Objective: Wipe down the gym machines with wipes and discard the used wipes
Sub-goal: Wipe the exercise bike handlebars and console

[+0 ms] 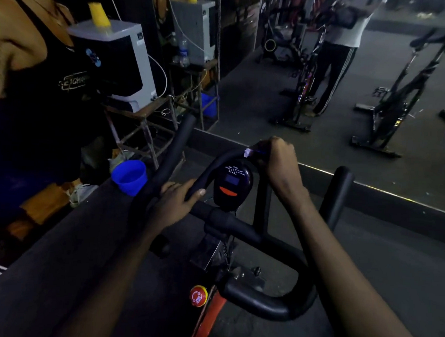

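Wipe: one small pale wipe [248,152], only a corner showing, pressed on the far top bend of the handlebar [244,230], just beyond the display [232,185].
Right grip: the right grip [280,163] is clenched round the wipe and the bar beneath it, at the far right of the display.
Left grip: the left grip [175,204] grasps the near left bend of the handlebar, thumb over the top. No wipe shows in it.
How the wipe handles: judged light, soft and limp, probably damp. It would bunch up or slide unless wrapped round the tube and held under the whole palm.
How the bike handles: heavy and stiff, so it should stay put. The bar's covering looks padded and should give a sure hold. The display seems the delicate part and wants a light touch.
Counts: one wipe, one bike in hand, one display, one red knob [198,296] near its frame, one blue cup [129,177] to the left.
Far right: at least two more bikes [397,99]. Whether they are reflections I cannot tell.
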`<state>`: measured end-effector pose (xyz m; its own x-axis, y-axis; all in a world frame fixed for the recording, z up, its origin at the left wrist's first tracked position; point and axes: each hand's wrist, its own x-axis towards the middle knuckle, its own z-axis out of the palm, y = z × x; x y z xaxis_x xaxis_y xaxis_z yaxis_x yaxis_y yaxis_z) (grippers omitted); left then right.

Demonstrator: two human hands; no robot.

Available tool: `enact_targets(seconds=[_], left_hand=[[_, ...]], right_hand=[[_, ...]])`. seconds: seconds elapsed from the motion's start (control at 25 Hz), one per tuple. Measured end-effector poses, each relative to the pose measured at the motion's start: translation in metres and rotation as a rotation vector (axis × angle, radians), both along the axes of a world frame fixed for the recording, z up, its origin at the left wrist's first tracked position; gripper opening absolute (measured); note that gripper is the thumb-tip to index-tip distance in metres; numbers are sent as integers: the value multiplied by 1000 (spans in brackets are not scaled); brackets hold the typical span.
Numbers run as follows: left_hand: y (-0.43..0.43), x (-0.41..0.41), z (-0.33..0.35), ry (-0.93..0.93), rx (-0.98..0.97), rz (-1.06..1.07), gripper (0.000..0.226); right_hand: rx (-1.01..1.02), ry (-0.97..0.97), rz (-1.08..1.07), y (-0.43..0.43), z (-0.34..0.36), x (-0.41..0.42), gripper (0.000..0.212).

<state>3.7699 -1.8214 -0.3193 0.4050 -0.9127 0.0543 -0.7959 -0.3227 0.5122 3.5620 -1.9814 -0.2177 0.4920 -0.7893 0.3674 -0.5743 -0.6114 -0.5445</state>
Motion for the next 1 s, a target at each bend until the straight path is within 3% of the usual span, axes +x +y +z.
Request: enact_targets(seconds=[0.12,0.32,0.52,0.64,0.84,1.0], left_hand=[[2,20,-12,-67,31,-116,69],[8,29,-9,-133,-70,-226,81],[11,36,-16,-42,-174,-230,70],[12,36,-16,-34,-163,-199,75],[25,58,-20,-172,-69,-191,84],[28,69,-23,-175,-78,-246,87]], right_hand=[[-55,84,25,6,17,18,21],[-78,151,-46,13,21,34,21],[-29,301,-58,24,18,79,17],[-24,245,-140,17,25,74,22],[-37,371,-125,41,18,100,11],[-131,482,-99,81,10,109,18]])
